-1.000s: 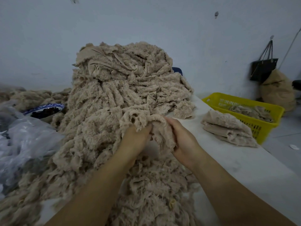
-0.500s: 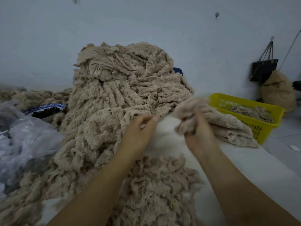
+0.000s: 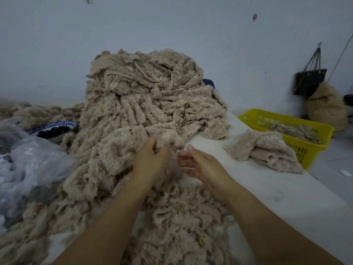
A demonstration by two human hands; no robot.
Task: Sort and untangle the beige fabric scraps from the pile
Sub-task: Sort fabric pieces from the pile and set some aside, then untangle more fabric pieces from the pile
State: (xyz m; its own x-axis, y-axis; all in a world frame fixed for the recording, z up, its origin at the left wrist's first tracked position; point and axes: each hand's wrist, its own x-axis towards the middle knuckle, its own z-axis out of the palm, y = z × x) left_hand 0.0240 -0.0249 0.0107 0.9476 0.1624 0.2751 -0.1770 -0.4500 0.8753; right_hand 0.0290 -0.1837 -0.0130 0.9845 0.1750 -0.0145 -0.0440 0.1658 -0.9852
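Note:
A tall pile of fuzzy beige fabric scraps [image 3: 145, 104] fills the middle of the white table [image 3: 267, 192] and spills toward me. My left hand [image 3: 152, 159] is closed on a beige scrap [image 3: 170, 138] at the pile's front edge. Just right of it, my right hand [image 3: 200, 165] is held with its fingers spread and nothing in it. A small stack of sorted beige pieces [image 3: 265, 148] lies on the table to the right.
A yellow plastic basket [image 3: 309, 131] with some scraps stands beyond the table's right edge. Clear plastic bags [image 3: 28, 169] lie at the left, with a blue-rimmed bowl [image 3: 55, 129] behind them. A dark bag [image 3: 309, 81] and a tan sack [image 3: 326, 108] are by the wall.
My right hand carried a scrap to the stack on the right, let it go and came back empty beside my left hand. My left hand has taken hold of another scrap.

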